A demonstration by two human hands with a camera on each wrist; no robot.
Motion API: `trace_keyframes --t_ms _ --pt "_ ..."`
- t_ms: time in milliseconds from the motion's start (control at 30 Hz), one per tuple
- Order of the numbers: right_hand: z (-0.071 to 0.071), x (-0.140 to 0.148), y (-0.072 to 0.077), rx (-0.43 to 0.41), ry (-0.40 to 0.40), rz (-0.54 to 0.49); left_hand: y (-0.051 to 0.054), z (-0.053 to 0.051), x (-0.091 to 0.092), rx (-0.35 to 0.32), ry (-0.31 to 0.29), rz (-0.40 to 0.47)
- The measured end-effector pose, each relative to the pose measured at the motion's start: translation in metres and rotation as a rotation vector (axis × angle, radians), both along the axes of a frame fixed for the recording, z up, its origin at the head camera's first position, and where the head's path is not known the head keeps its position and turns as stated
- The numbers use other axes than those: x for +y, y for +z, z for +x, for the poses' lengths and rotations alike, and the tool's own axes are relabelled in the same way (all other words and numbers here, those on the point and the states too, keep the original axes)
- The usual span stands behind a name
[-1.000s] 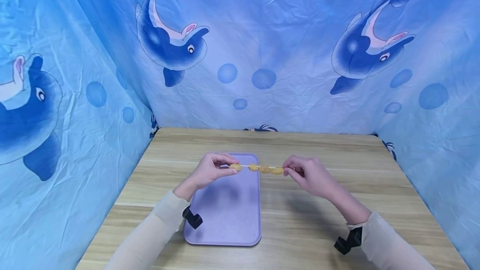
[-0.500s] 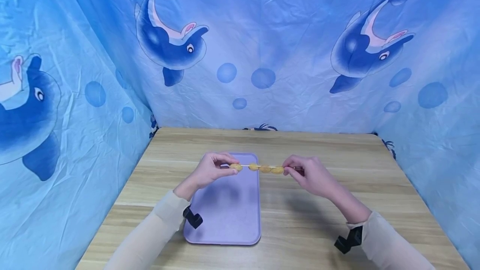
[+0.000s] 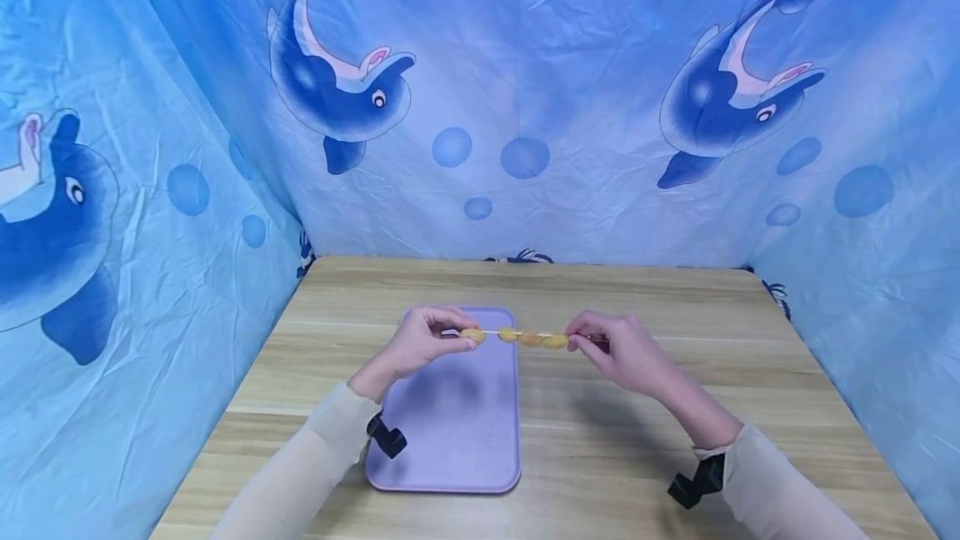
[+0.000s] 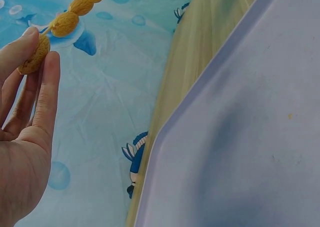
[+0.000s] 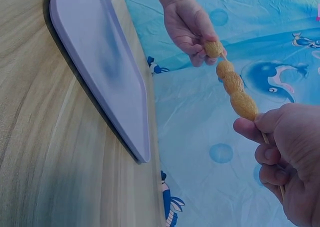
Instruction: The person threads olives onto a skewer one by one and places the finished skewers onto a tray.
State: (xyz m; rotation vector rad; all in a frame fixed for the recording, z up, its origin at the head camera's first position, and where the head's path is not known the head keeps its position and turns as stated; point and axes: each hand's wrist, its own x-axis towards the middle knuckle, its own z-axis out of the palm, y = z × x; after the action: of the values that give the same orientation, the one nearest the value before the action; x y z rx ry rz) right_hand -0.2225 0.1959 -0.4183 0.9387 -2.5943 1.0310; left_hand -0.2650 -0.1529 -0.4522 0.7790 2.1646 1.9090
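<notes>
In the head view my left hand (image 3: 426, 342) pinches a wrinkled golden oval ball (image 3: 471, 335) between thumb and fingertips. The ball is on the left end of a thin wooden skewer (image 5: 265, 137), whose tip lies in or behind it. Three similar balls (image 3: 530, 339) sit close together further along, with a short bare stretch of stick before the held one. Their exact kind cannot be told. At the other end my right hand (image 3: 618, 348) grips the skewer just below the last ball, the stick running under its curled fingers. The skewer is about level, above the table.
Beneath the left hand a shallow lilac tray (image 3: 450, 473) lies on the wood-grain table (image 3: 600, 465). A few tiny specks show on its surface in the left wrist view. Blue curtains (image 3: 600, 107) printed with dolphins enclose the table's back and sides.
</notes>
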Motion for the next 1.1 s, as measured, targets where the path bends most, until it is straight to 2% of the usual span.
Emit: trace_keyframes --t_ms 733,1100 --pt "-0.0001 -0.0006 0.0020 0.019 0.023 0.013 -0.0011 0.0001 -0.0005 0.044 0.006 -0.014" --pt "-0.0010 0.0000 0.0033 0.032 0.013 0.020 -0.0049 -0.0009 -0.0006 0.074 0.007 -0.013"
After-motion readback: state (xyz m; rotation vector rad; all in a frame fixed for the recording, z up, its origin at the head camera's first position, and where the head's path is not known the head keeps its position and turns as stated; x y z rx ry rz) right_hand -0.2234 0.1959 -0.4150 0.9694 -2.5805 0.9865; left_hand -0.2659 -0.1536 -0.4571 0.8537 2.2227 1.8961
